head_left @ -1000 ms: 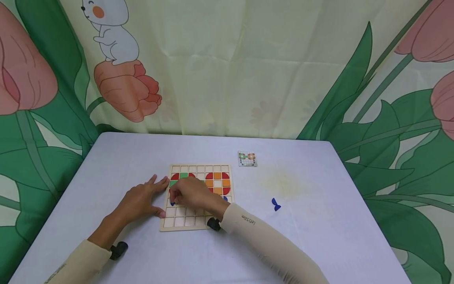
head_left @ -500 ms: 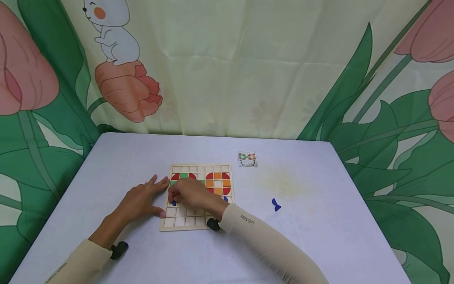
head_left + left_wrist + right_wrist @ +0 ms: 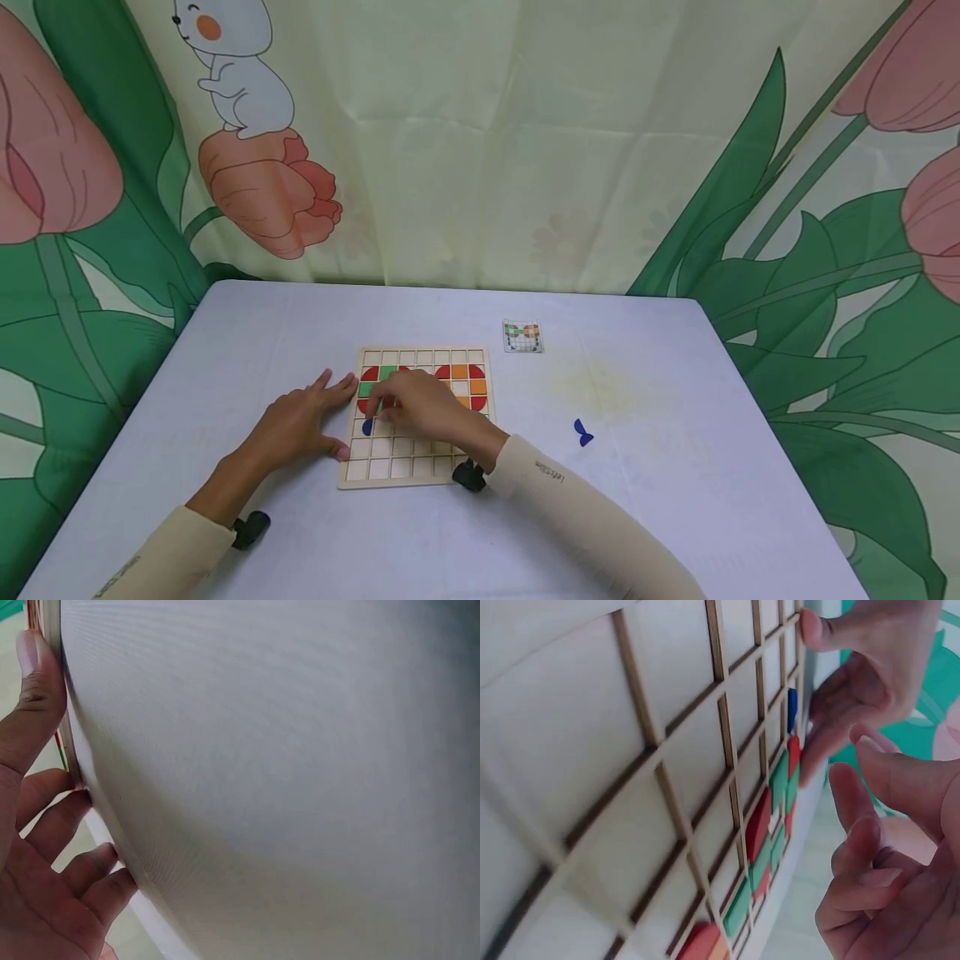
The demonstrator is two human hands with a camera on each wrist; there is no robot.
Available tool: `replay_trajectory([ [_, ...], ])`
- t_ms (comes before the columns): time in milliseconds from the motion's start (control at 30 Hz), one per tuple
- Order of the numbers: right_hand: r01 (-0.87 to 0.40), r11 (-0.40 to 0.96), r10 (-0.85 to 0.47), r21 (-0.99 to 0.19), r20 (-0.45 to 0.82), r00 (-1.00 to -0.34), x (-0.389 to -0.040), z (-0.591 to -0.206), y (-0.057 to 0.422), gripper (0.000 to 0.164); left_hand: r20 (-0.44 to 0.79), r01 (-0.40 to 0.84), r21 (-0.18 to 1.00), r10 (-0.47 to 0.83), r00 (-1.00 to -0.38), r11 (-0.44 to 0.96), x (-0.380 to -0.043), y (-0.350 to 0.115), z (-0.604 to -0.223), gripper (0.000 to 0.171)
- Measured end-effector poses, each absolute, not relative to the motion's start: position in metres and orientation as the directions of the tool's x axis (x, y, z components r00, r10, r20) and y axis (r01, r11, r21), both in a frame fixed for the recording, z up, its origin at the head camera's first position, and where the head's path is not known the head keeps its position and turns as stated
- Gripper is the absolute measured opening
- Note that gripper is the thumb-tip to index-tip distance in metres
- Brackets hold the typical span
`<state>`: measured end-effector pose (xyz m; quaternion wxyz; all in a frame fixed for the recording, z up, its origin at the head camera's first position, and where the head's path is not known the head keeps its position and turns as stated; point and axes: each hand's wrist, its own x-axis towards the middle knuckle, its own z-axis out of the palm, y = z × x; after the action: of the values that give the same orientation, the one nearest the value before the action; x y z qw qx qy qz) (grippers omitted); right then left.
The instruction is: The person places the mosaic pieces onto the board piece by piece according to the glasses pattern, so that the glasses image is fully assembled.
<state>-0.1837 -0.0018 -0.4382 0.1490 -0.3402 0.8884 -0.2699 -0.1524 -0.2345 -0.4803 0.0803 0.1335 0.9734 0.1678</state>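
A wooden grid board (image 3: 401, 469) lies on the table with red, green and orange tiles set in its upper rows. At its left edge my left hand (image 3: 300, 421) rests with fingers spread, thumb and fingertips against the frame. Over the board's middle hovers my right hand (image 3: 420, 406), its fingers loosely bent. Thumb and index finger stand apart with nothing between them in the right wrist view. Just beyond these fingertips a blue rounded tile (image 3: 367, 427) sits in a left-column cell. The right hand and wrist hide part of the pattern.
Two blue tiles (image 3: 582, 432) lie together on the white table (image 3: 675, 500), right of the board. Behind the board's top right corner lies a small pattern card (image 3: 522, 336). A printed curtain (image 3: 480, 167) hangs behind the table.
My right hand has let go of the blue tile in the left column, lifted off and shifted right, its thumb and index finger parting. The left hand has stayed still.
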Motion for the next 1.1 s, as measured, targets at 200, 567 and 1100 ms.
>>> replay_trajectory([
  [200, -0.487, 0.609, -0.65, -0.626, -0.043, -0.759, -0.177, -0.433, 0.027, 0.012, -0.119, 0.229, 0.339, 0.283, -0.952, 0.913, -0.153, -0.234, -0.481, 0.119],
  [567, -0.364, 0.642, -0.53, -0.675, -0.046, -0.847, -0.165, -0.427, 0.084, 0.015, -0.116, 0.22, 0.324, 0.269, -0.956, 0.92, -0.151, -0.234, -0.48, 0.12],
  [1100, -0.216, 0.728, -0.341, -0.651, -0.07, -0.937, -0.151, -0.428, 0.156, 0.022, -0.112, 0.22, 0.346, 0.273, -0.956, 0.912, -0.149, -0.233, -0.478, 0.121],
])
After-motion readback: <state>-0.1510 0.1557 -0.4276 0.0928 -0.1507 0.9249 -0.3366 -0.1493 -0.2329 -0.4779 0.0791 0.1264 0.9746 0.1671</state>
